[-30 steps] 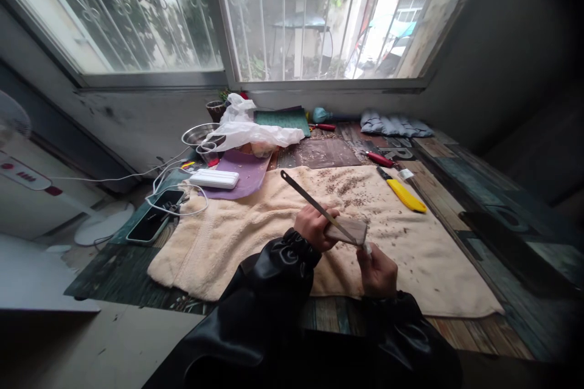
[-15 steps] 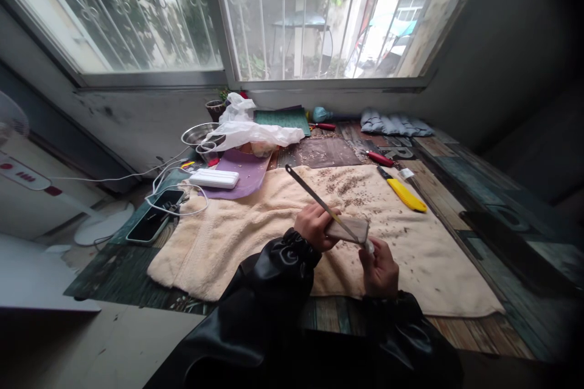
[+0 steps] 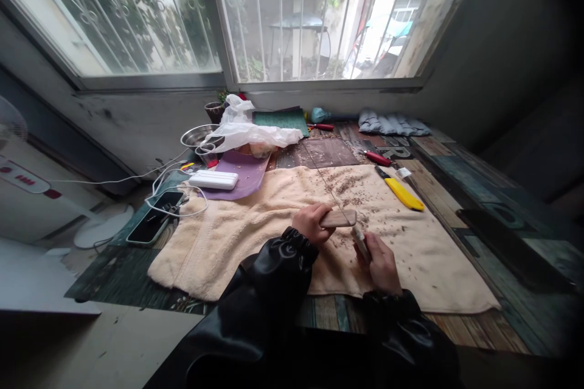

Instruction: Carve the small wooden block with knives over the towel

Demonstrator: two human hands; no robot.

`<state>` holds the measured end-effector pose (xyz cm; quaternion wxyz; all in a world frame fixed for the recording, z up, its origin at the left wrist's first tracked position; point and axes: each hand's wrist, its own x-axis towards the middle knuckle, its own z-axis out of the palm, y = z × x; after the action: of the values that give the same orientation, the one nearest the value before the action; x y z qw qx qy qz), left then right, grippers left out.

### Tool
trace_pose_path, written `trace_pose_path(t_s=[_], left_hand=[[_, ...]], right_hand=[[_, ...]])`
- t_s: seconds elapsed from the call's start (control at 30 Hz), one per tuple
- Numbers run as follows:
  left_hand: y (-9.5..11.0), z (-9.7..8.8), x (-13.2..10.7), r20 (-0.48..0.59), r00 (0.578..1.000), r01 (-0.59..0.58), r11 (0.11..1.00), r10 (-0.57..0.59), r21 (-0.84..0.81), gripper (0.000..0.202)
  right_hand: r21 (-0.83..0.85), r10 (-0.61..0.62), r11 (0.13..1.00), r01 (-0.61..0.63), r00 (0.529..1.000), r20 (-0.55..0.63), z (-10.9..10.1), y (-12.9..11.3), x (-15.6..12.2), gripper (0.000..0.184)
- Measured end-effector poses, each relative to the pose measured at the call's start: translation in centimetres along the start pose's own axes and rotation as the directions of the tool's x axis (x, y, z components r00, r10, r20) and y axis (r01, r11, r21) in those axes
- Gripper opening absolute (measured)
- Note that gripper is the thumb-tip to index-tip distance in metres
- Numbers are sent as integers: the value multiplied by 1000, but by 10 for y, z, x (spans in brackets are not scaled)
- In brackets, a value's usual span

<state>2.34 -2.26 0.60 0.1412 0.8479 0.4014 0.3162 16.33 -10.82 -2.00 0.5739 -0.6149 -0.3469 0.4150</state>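
Observation:
My left hand (image 3: 311,223) is closed around one end of a small pale wooden block (image 3: 340,219), whose other end sticks out to the right above the towel. My right hand (image 3: 383,262) grips the wrapped, whitish handle of a thin hacksaw blade (image 3: 329,188). Seen nearly edge-on, the blade slants up and away to the left, and its lower part crosses the block's right end. Whether its edge touches the wood, I cannot tell. Beneath both hands lies a beige towel (image 3: 237,237), strewn with brown wood shavings (image 3: 351,185).
To the right lie a yellow utility knife (image 3: 404,193) and a red-handled tool (image 3: 378,158). On the left are a white power bank (image 3: 213,179), a phone (image 3: 156,217) and a cable. A plastic bag (image 3: 260,134), metal bowl (image 3: 194,135) and purple sheet (image 3: 244,173) sit farther back.
The blade has turned from showing its flat side to nearly edge-on. My right hand has tilted, exposing more of the handle, and the block has shifted slightly left and up.

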Motion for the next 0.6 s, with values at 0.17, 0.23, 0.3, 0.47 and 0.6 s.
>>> trace_pose_path(t_s=[0.17,0.23,0.3,0.47,0.6], left_hand=[[-3,1,1,7,999,-35,999,34,5,28],[-4,1,1,21,999,-45,999,45,14,27],[-3,0,1,34,998,-49,998,49,26,25],[-2,0,2,61,998,-30,999,27,33,24],[-2,1,3,75,997,-10,1000,9,10,26]], right_hand=[[114,114,984,-135,978,177,-7,0,6,27],[129,124,979,-155,968,220,-8,-2,6,25],[123,125,979,-160,960,251,-9,-4,7,25],[113,128,981,-161,959,252,-11,-7,7,26],[140,143,976,-164,978,152,-11,-6,8,29]])
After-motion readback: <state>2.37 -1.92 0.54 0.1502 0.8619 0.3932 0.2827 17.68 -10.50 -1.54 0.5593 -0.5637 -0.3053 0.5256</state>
